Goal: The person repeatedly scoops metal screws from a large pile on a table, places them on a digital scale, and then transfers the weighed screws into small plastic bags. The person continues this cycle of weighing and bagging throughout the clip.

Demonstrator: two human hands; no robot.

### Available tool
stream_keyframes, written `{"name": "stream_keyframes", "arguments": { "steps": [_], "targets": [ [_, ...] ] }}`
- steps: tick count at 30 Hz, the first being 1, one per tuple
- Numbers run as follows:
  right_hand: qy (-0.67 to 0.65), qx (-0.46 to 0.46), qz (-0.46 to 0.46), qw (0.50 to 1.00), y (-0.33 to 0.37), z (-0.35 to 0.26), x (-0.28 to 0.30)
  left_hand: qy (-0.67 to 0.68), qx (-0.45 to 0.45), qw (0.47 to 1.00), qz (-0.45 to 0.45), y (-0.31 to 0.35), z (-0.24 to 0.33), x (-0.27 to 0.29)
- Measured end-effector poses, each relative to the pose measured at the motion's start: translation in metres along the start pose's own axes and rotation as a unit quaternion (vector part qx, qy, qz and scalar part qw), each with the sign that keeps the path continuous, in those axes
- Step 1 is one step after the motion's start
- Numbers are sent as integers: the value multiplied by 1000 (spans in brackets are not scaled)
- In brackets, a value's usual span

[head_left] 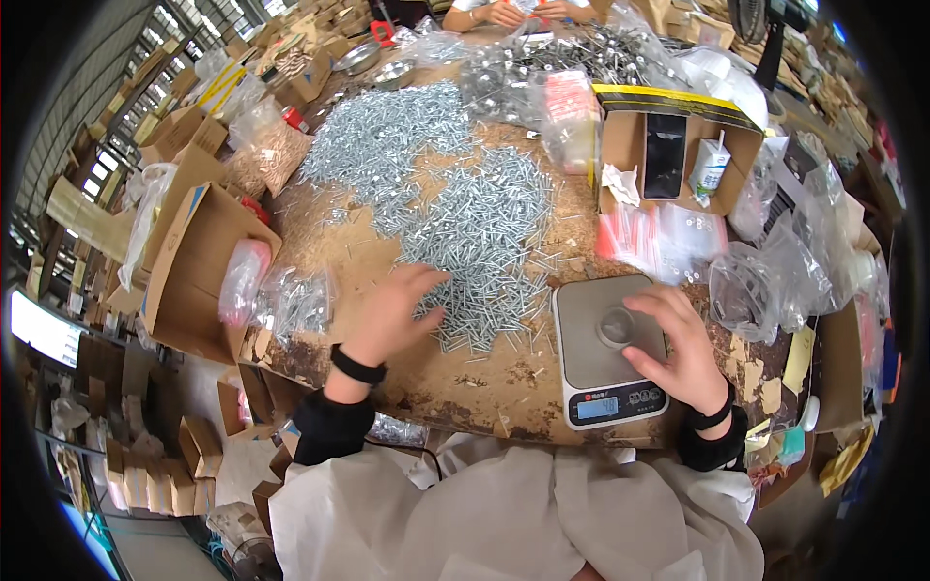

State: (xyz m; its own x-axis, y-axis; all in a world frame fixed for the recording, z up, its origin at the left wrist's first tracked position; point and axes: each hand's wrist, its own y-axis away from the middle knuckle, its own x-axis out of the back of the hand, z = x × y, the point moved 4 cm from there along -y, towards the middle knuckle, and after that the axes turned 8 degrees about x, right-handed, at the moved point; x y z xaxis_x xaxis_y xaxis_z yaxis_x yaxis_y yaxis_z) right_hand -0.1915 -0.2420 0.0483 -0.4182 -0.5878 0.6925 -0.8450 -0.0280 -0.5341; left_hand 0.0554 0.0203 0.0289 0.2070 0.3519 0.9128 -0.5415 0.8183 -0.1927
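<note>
My left hand point(392, 315) is over the near left edge of a heap of silvery screws point(475, 252), fingers spread and slightly blurred. No object shows in its grasp. At the right, thumb and fingers of my right hand point(678, 339) curve round the right side of a small round cup point(615, 327). That cup is at the plate of a digital scale point(605, 363) with a lit display. Whether its base rests on the plate is hard to make out, and what is inside is unclear. Both wrists wear black bands.
A second screw heap point(387, 131) lies farther back. Clear bags with red edges point(659, 242) sit beyond the scale, below a cardboard box point(625, 145) holding a phone and a drink carton. Leftward stands an open carton point(199, 271). Another person's hands point(504, 14) appear across the table.
</note>
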Motion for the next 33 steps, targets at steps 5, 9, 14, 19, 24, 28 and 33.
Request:
{"name": "stream_keyframes", "arguments": {
  "steps": [5,9,14,19,24,28,33],
  "targets": [
    [-8,-18,-24,1000,1,7,-7,0,-133,985,-111,-48,53,-48],
    [-12,-19,-23,999,3,11,-6,-54,-125,980,-147,-69,49,-80],
    [-19,-25,-18,999,4,17,-8,-25,-84,976,-199,-82,42,-95],
    [-20,-30,-25,999,5,20,-9,-16,-106,978,-176,-76,46,-93],
    [-42,-42,-25,998,5,28,-11,-19,-98,979,-180,-72,49,-86],
    [-44,-52,-58,996,1,28,-16,4,-110,984,-139,-67,45,-85],
    [-20,-68,-148,987,-3,26,-27,-14,-107,987,-122,-56,49,-81]
  ]
}}
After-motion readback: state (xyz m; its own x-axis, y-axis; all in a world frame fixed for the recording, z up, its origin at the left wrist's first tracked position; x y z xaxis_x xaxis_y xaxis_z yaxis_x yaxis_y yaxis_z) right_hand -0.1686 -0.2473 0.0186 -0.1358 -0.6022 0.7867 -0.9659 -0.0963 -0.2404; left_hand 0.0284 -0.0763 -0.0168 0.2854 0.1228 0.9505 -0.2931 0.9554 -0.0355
